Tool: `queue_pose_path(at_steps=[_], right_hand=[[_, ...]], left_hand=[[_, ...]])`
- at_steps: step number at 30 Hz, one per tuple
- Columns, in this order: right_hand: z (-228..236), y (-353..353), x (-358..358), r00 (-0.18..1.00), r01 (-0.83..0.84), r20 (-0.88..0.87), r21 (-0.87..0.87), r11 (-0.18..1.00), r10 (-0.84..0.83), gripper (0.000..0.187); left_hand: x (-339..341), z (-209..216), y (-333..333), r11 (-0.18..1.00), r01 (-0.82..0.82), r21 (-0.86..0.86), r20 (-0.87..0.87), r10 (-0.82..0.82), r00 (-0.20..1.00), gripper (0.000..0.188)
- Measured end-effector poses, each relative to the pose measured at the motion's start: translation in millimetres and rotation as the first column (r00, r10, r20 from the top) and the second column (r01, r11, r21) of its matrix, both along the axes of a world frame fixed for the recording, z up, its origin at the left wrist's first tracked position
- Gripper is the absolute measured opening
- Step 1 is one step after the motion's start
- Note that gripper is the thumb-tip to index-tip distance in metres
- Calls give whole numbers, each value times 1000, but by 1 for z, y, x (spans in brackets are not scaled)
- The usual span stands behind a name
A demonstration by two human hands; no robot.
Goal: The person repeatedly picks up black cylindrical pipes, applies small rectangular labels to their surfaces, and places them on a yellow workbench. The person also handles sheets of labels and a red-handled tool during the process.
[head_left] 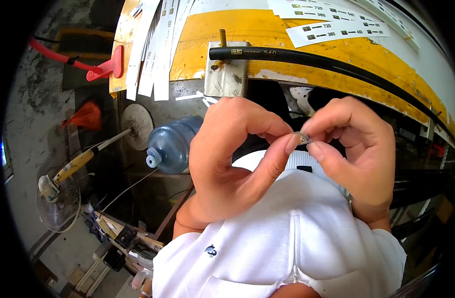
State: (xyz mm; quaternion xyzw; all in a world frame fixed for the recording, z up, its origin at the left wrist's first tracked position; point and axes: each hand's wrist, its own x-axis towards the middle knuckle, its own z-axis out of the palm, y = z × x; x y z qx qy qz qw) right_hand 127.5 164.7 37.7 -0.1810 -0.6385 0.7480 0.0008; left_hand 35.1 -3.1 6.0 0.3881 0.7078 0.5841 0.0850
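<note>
In front of my chest, my left hand point(242, 149) and my right hand point(359, 144) meet at the fingertips. Between them they pinch a small translucent decal-like piece point(302, 138) with a gold-coloured mark; its exact kind is hard to make out. Each hand grips one side of it with thumb and forefinger. Beyond the hands, a long black tube point(312, 60) with a printed emblem near its end lies along the table edge. Its left end rests on a metal block point(227, 74) with an upright brass-coloured pin.
The yellow-and-white worktable point(197, 44) bears white printed label sheets point(336, 33) at right and hanging paper strips point(160, 49) at left. Below the table stand a blue water bottle point(172, 144) and a fan point(58, 198). A red-handled tool point(108, 67) hangs beside the table's left edge.
</note>
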Motion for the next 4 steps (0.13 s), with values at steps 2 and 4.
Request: queue_pose_path(at_steps=[2, 4], right_hand=[[-2, -1, -2, 999, 31, 7, 6, 999, -31, 23], [-11, 4, -2, 999, 23, -37, 27, 999, -22, 25]], left_hand=[[4, -1, -3, 999, -40, 24, 100, 37, 994, 15], [7, 1, 0, 984, -163, 78, 254, 139, 957, 18]])
